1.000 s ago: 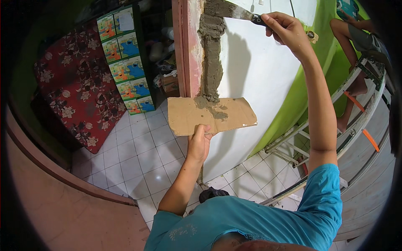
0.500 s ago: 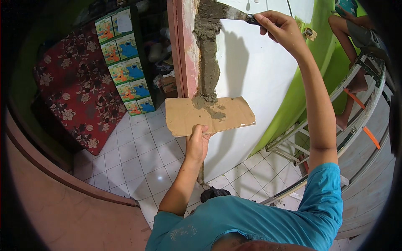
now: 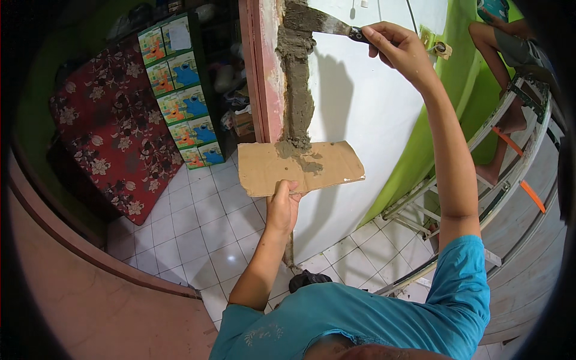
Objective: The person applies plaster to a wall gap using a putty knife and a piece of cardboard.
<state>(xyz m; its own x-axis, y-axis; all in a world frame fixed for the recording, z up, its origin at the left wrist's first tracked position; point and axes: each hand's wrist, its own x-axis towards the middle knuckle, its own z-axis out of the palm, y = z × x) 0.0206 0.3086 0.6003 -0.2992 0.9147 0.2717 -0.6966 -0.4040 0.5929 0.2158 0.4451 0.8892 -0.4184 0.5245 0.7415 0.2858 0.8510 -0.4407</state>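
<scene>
My left hand (image 3: 282, 204) grips the near edge of a flat piece of cardboard (image 3: 258, 165), thumb on top. A small heap of wet grey mortar (image 3: 294, 147) lies on its far edge, against the wall, with a smear beside it. Higher up, my right hand (image 3: 396, 48) is closed around the dark handle of a putty knife (image 3: 336, 25). The knife's blade lies flat against a vertical strip of grey mortar (image 3: 298, 90) that runs down the wall edge beside the pink door frame (image 3: 255, 72). Mortar coats much of the blade.
A green drawer cabinet (image 3: 180, 78) and a red floral mattress (image 3: 114, 126) stand at the left. To the right, a metal ladder (image 3: 480, 204) leans near a seated person's bare legs (image 3: 501, 150). A black plastic bag (image 3: 307, 279) lies on the tiled floor (image 3: 204, 210).
My right hand and the putty knife have shifted slightly down, with the blade still on the mortar strip. The left hand and cardboard stay nearly in place.
</scene>
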